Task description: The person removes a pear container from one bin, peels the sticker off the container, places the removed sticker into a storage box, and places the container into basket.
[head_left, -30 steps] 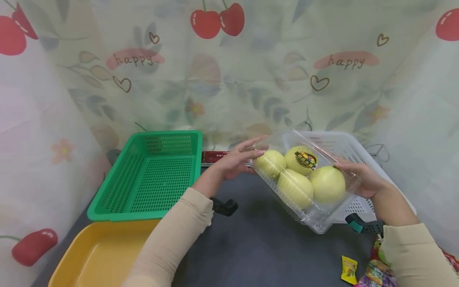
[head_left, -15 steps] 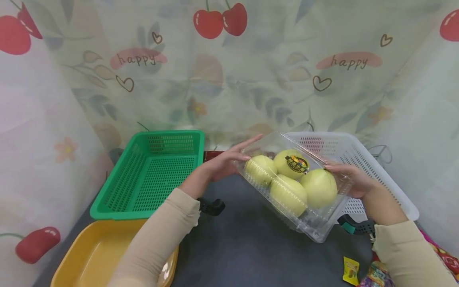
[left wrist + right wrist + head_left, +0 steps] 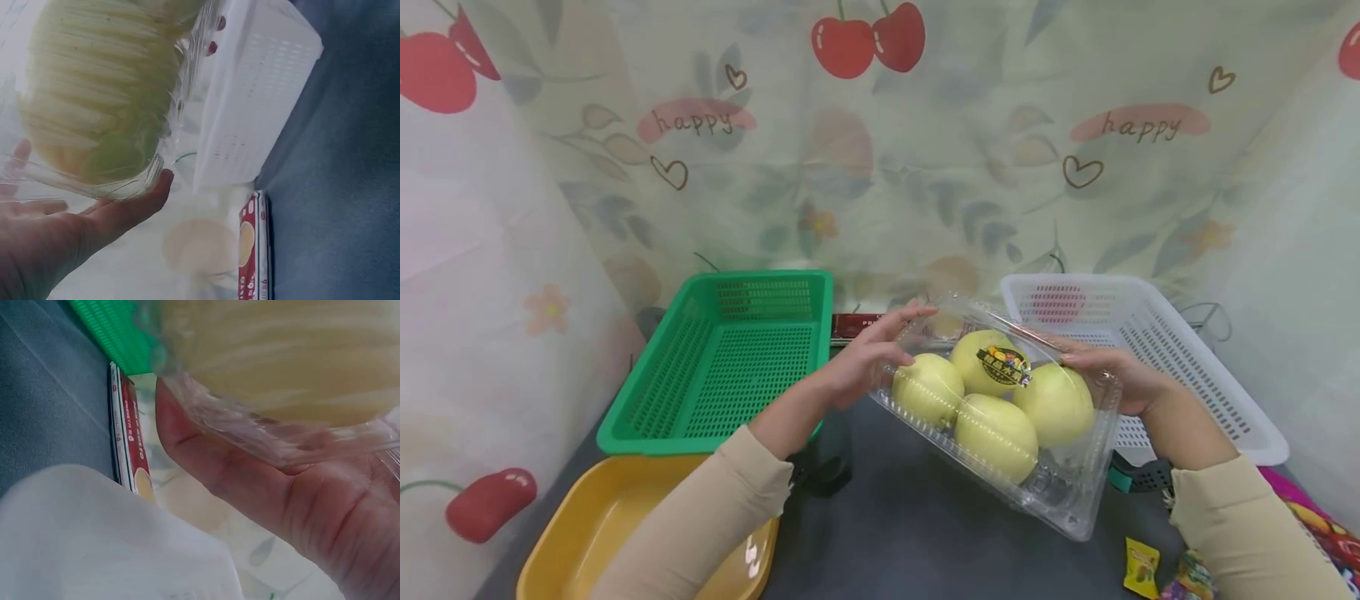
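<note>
A clear plastic fruit box (image 3: 1078, 512) is held up tilted over the dark table, its right front corner lowest. Several round, pale yellow-green fruits (image 3: 996, 437) sit inside, under a black label (image 3: 1003, 367). My left hand (image 3: 857, 362) grips the box's left end, thumb on top and fingers around the edge. At the opposite end my right hand (image 3: 1120, 375) holds on, with the thumb over the lid. In the left wrist view, fingers (image 3: 134, 209) reach under the plastic. The right wrist view has a finger (image 3: 206, 462) along the box's underside.
A green basket (image 3: 826, 333) stands at the back left, with a yellow basin (image 3: 538, 542) in front of it. The white basket (image 3: 1262, 446) is at the back right. A red package (image 3: 850, 325) lies between the baskets. Small yellow packet (image 3: 1141, 567) and colourful wrappers (image 3: 1191, 575) lie front right.
Both hands have brought the fruit box to the left and nearer the body. More of the white basket behind it shows now.
</note>
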The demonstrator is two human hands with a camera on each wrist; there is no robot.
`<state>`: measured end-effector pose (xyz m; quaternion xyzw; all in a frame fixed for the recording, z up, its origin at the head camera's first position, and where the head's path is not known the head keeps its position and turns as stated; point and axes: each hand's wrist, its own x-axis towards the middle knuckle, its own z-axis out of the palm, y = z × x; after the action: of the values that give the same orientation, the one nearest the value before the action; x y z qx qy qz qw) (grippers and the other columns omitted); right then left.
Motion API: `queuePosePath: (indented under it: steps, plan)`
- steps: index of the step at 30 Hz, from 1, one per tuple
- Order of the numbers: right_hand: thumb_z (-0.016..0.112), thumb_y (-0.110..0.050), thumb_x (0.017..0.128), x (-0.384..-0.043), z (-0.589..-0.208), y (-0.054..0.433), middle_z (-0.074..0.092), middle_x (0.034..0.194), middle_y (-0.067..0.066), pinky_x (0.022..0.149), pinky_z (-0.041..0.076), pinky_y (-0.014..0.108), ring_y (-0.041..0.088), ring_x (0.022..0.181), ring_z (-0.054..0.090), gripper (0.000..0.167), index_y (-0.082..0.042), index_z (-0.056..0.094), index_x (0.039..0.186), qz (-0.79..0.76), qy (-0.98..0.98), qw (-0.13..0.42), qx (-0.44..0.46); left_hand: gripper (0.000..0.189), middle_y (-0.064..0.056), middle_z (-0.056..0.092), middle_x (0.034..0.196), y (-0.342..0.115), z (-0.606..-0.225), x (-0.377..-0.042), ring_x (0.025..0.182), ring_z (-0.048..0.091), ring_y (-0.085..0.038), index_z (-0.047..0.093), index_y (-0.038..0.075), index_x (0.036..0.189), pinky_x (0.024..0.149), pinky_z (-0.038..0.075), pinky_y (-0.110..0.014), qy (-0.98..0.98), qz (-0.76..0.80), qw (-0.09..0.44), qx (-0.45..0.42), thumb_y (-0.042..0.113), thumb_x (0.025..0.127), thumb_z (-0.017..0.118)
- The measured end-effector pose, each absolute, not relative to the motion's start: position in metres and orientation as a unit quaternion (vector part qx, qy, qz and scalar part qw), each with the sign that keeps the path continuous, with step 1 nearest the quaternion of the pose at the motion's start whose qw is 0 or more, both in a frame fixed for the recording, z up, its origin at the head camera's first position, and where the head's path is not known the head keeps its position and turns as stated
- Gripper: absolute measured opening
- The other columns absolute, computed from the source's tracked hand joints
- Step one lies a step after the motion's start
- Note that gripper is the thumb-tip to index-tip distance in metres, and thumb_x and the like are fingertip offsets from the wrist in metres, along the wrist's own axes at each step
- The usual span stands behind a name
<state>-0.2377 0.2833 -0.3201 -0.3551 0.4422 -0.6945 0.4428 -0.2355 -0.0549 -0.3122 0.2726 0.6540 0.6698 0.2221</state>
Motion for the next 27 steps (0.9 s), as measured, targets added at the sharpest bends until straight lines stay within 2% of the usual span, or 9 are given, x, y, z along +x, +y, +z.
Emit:
queuePosePath:
  steps: [5, 11, 14, 17, 19, 21, 25, 27]
  plan:
    - [0.016, -0.009, 0.1, -0.238, -0.321, 0.281, 0.047, 0.139, 0.005, 0.1, 0.045, 0.037, 0.022, 0.123, 0.052, 0.05, -0.025, 0.031, 0.145, -0.683, 0.458, 0.442, -0.357, 0.062, 0.011, 0.006, 0.158, -0.057, -0.318, -0.231, 0.146, 0.005, -0.016, 0.03, 0.014, 0.146, 0.098, 0.037, -0.05, 0.64, 0.681, 0.207, 0.29, 0.002, 0.086, 0.044]
    - [0.014, -0.007, 0.1, -0.24, -0.322, 0.275, 0.039, 0.147, -0.002, 0.104, 0.042, 0.035, 0.019, 0.129, 0.045, 0.052, -0.022, 0.025, 0.148, -0.689, 0.453, 0.442, -0.354, 0.06, 0.004, 0.019, 0.156, -0.062, -0.324, -0.224, 0.145, 0.012, -0.022, 0.033, 0.01, 0.143, 0.094, 0.041, -0.053, 0.632, 0.705, 0.189, 0.259, -0.001, 0.085, 0.042]
    - [0.007, -0.01, 0.1, -0.24, -0.323, 0.272, 0.032, 0.151, 0.0, 0.107, 0.038, 0.037, 0.02, 0.134, 0.04, 0.052, -0.015, 0.017, 0.15, -0.712, 0.425, 0.427, -0.362, 0.059, 0.002, 0.027, 0.152, -0.064, -0.326, -0.221, 0.143, 0.018, -0.024, 0.037, 0.007, 0.14, 0.087, 0.046, -0.047, 0.625, 0.732, 0.164, 0.215, -0.002, 0.082, 0.041]
    - [0.0, -0.017, 0.1, -0.236, -0.323, 0.269, 0.033, 0.15, 0.006, 0.107, 0.038, 0.04, 0.024, 0.134, 0.04, 0.053, -0.011, 0.014, 0.15, -0.753, 0.381, 0.394, -0.362, 0.056, 0.001, 0.031, 0.15, -0.065, -0.327, -0.218, 0.141, 0.02, -0.022, 0.039, 0.007, 0.137, 0.078, 0.048, -0.038, 0.621, 0.752, 0.132, 0.18, 0.0, 0.081, 0.04]
    - [0.002, -0.022, 0.101, -0.231, -0.323, 0.266, 0.04, 0.145, 0.009, 0.104, 0.041, 0.04, 0.025, 0.13, 0.045, 0.052, -0.014, 0.017, 0.15, -0.783, 0.379, 0.351, -0.347, 0.056, 0.001, 0.03, 0.15, -0.066, -0.327, -0.216, 0.14, 0.02, -0.021, 0.04, 0.007, 0.136, 0.076, 0.048, -0.035, 0.616, 0.761, 0.117, 0.164, 0.0, 0.081, 0.04]
    - [0.011, -0.027, 0.102, -0.222, -0.323, 0.261, 0.045, 0.14, 0.005, 0.098, 0.047, 0.038, 0.021, 0.123, 0.052, 0.048, -0.02, 0.019, 0.149, -0.804, 0.42, 0.279, -0.316, 0.056, 0.0, 0.028, 0.151, -0.068, -0.326, -0.214, 0.14, 0.019, -0.021, 0.039, 0.007, 0.137, 0.076, 0.047, -0.035, 0.615, 0.766, 0.106, 0.154, 0.001, 0.081, 0.039]
    - [0.033, -0.035, 0.098, -0.202, -0.321, 0.242, 0.034, 0.14, -0.003, 0.089, 0.049, 0.03, 0.01, 0.115, 0.051, 0.051, -0.032, 0.015, 0.146, -0.803, 0.547, 0.106, -0.211, 0.055, 0.0, 0.025, 0.152, -0.07, -0.325, -0.209, 0.14, 0.02, -0.025, 0.038, 0.009, 0.138, 0.08, 0.046, -0.041, 0.608, 0.777, 0.091, 0.138, 0.001, 0.083, 0.038]
    - [0.039, -0.038, 0.095, -0.196, -0.319, 0.231, 0.021, 0.146, -0.004, 0.103, 0.037, 0.034, 0.009, 0.125, 0.037, 0.057, -0.034, 0.013, 0.146, -0.787, 0.595, 0.035, -0.161, 0.054, 0.0, 0.024, 0.152, -0.071, -0.324, -0.207, 0.139, 0.022, -0.028, 0.038, 0.009, 0.138, 0.082, 0.045, -0.044, 0.606, 0.779, 0.083, 0.135, 0.002, 0.084, 0.038]
